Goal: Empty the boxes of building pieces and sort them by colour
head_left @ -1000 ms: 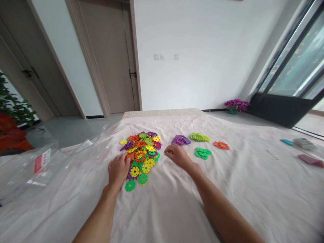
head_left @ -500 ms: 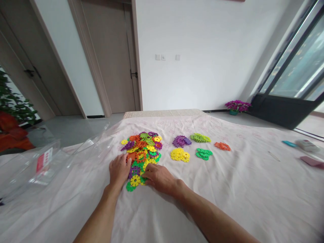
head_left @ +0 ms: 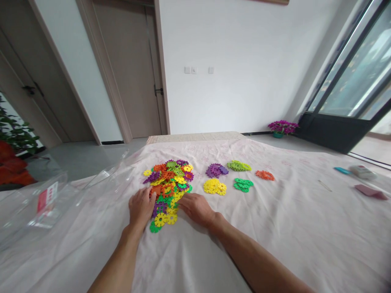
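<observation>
A heap of mixed coloured plastic snowflake discs lies on a pale cloth. My left hand rests flat on the heap's near left edge, fingers on the discs. At the near right edge my right hand touches the pieces with its fingertips, fingers curled; I cannot make out whether it holds one. To the right lie sorted small piles: yellow, purple, light green, green and orange.
A clear plastic bag with a red label lies at the left on the cloth. Small items sit at the far right edge. Beyond are doors, a wall, a potted purple plant and a glass sliding door.
My right hand came back from the sorted piles, uncovering the yellow pile, to the near edge of the mixed heap. My left hand stayed on the heap.
</observation>
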### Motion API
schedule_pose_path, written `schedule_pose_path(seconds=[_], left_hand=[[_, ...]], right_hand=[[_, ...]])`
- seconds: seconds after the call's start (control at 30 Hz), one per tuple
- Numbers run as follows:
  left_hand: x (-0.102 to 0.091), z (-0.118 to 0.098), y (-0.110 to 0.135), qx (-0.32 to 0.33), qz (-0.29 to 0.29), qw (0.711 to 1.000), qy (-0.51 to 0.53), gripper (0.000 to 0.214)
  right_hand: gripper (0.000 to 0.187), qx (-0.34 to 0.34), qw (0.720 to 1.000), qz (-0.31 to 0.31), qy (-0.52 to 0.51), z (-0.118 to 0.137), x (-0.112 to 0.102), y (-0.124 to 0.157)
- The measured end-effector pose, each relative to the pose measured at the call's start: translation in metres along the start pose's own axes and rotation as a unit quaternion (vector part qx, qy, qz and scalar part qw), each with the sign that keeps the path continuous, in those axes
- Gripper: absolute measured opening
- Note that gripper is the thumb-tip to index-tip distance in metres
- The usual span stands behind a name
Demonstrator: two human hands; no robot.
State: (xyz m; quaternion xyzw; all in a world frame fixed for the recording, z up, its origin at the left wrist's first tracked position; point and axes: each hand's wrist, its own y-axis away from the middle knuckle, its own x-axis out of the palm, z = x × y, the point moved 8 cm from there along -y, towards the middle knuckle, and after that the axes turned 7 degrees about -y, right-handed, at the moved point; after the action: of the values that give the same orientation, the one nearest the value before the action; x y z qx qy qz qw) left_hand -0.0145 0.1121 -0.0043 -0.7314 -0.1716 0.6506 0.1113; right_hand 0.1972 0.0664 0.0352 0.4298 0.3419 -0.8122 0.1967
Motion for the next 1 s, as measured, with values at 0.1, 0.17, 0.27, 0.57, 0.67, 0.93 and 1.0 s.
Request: schedule_pose_path(seconds=[0.1, 0.17, 0.27, 0.57, 0.67, 0.93, 1.0], left_hand=[[0.001, 0.000, 0.000, 0.002, 0.004, 1.000, -0.005, 0.042], [0.002, 0.000, 0.000, 0.006, 0.007, 1.000, -0.008, 0.043], [0.003, 0.000, -0.001, 0.008, 0.007, 1.000, -0.015, 0.043], [0.005, 0.000, -0.002, 0.013, 0.002, 1.000, -0.021, 0.043], [0.003, 0.000, -0.002, 0.010, 0.004, 1.000, -0.017, 0.042], [0.001, 0.000, -0.001, 0.006, 0.003, 1.000, -0.003, 0.042], [0.001, 0.000, -0.001, 0.004, 0.002, 1.000, 0.005, 0.042]], right_hand=[[0.027, 0.110, 0.987, -0.117, -0.018, -0.044, -0.035, 0.004], [0.027, 0.198, 0.957, -0.211, -0.019, -0.081, -0.067, 0.018], [0.030, 0.351, 0.894, -0.276, 0.021, -0.137, -0.109, 0.052], [0.035, 0.550, 0.782, -0.227, 0.186, -0.213, -0.156, 0.145], [0.030, 0.536, 0.784, -0.232, 0.211, -0.209, -0.156, 0.147], [0.021, 0.303, 0.916, -0.230, 0.127, -0.139, -0.110, 0.057], [0.017, 0.198, 0.963, -0.164, 0.079, -0.110, -0.082, 0.030]])
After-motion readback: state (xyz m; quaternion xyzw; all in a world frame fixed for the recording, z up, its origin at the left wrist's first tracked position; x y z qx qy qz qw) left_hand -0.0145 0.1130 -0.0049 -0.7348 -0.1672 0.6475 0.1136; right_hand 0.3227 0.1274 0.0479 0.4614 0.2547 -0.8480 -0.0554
